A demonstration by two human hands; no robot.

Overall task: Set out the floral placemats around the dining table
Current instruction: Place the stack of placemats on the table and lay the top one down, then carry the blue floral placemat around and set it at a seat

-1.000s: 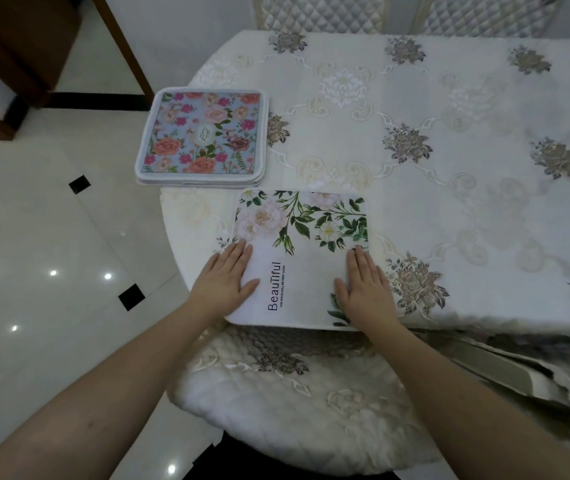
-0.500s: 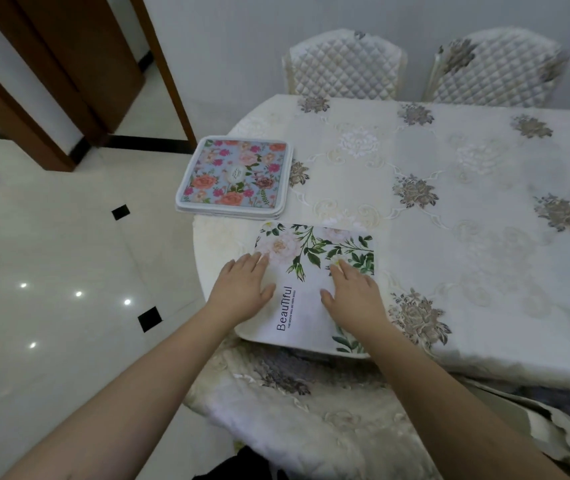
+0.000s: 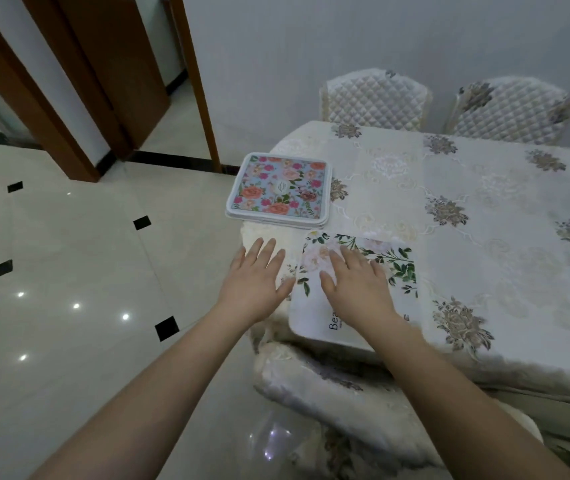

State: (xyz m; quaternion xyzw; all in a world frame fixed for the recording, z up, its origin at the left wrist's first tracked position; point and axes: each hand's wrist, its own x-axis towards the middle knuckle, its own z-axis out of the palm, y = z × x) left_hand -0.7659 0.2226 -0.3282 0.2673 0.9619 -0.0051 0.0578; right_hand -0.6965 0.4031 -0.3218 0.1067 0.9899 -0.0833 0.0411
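Forearms reach out from the bottom of the view toward the near left corner of the table [image 3: 519,258], which is covered in a cream cloth with brown flower motifs. Nearest me, a padded chair seat [image 3: 328,393] sits tucked under the edge. My right hand [image 3: 356,289] lies flat, fingers spread, on the white placemat with green leaves [image 3: 394,271]; its grip is wide, pressing and holding nothing. That mat lies at the table edge in front of me, its long axis running away from me, the printed end nearest and the leafy end farther. My left hand [image 3: 255,282] is also flat and spread, empty, just beside the mat's left edge over the rounded corner of the table; whether it touches the cloth I cannot tell. Beyond both hands, a little to the left and just past the placed mat, sits the stack of pink-flowered placemats [image 3: 280,188], squared up near the table's left edge. I judge this first place set and the next move to be fetching another mat from that stack. The relation that counts: the stack lies straight ahead of my left hand and up-left of my right, so the left is the nearer one. Farther off, two quilted chairs [image 3: 377,98] stand at the far side against the wall, marking places with no mat yet.
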